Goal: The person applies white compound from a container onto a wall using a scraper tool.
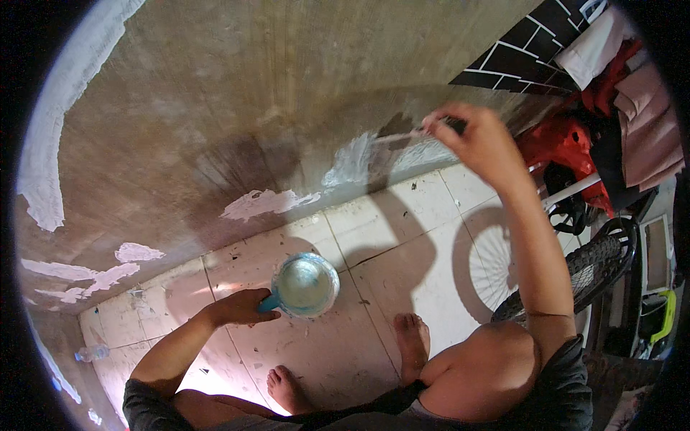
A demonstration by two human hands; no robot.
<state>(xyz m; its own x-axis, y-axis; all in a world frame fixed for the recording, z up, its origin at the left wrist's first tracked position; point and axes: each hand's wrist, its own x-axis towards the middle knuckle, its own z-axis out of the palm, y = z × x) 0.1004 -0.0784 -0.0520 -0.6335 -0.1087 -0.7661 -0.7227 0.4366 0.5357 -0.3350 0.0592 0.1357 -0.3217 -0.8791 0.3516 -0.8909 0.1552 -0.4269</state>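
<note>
My left hand (241, 307) is closed round the handle of a light-blue water dipper (336, 286). Whitish paste (302, 280) covers its bottom and smears its rim. Raised at the foot of the wall, my right hand (478, 144) pinches a thin, flat, pale scraper (397, 136). The tool shows nearly edge-on, so its full shape cannot be made out. Its far end is at the wall, by a fresh white smear (350, 164). Another whitish patch (262, 204) lies farther left, low on the bare grey-brown wall (237, 93).
To my right stands a bicycle with a knobbly tyre (602, 267), close to my right arm. Behind it hang red cloth (564, 140) and pinkish fabric (652, 122). A clear plastic bottle (92, 353) lies at the left on the tiled floor (392, 266). My bare feet are on the tiles.
</note>
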